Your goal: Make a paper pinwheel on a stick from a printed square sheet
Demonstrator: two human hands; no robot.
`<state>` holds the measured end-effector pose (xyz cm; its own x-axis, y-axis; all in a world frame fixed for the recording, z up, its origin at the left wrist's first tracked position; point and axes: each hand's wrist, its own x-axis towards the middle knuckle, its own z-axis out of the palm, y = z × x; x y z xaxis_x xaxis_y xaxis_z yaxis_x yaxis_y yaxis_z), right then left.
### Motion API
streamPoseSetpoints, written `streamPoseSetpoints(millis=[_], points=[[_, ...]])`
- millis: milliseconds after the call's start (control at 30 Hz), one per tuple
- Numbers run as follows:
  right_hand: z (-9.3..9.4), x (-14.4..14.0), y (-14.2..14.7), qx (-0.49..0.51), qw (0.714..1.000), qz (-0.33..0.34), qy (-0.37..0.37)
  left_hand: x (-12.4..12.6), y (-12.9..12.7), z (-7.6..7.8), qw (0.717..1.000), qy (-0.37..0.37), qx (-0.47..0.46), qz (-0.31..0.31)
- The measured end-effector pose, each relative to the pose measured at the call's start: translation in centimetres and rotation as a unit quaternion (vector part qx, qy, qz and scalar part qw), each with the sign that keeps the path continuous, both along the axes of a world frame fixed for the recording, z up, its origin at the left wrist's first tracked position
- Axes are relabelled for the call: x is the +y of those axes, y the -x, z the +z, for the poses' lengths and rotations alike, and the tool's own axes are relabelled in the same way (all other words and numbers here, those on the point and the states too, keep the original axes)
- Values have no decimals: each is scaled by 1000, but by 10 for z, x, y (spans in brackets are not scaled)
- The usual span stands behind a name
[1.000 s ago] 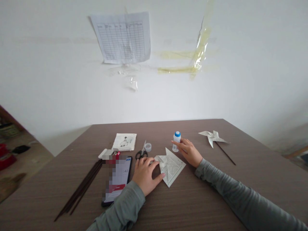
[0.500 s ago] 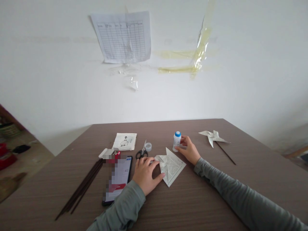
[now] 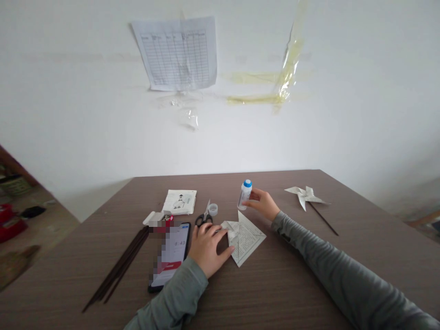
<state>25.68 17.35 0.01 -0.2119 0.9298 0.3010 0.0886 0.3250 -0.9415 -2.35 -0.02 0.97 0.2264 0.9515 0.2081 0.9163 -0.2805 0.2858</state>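
on table (image 3: 268, 286) | right hand (image 3: 264, 204) grips tilted bottle (image 3: 244, 195) | open box (image 3: 154, 219): contents unclear

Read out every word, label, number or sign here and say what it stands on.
"8:43" on the black rectangular phone; anything before it, and the other screen text, is unclear.
White table-printed paper sheet on the white wall: too blurred.
Folded off-white printed paper: too small.
Square white paper stack with a black drawing: characters too small.
White plastic bottle with blue cap: label too blurred.
White paper pinwheel: print too small.
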Motion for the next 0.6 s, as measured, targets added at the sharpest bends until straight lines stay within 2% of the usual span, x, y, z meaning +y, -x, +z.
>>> streamPoseSetpoints(millis=[133, 300, 600], points=[[9, 12, 29, 9, 999, 46, 15, -2, 2, 7, 1000, 11, 7, 16], [5, 17, 58, 12, 997, 72, 33, -4, 5, 15, 999, 34, 15, 12], [3, 18, 71, 4, 997, 64, 30, -2, 8, 11, 1000, 21, 2, 18]])
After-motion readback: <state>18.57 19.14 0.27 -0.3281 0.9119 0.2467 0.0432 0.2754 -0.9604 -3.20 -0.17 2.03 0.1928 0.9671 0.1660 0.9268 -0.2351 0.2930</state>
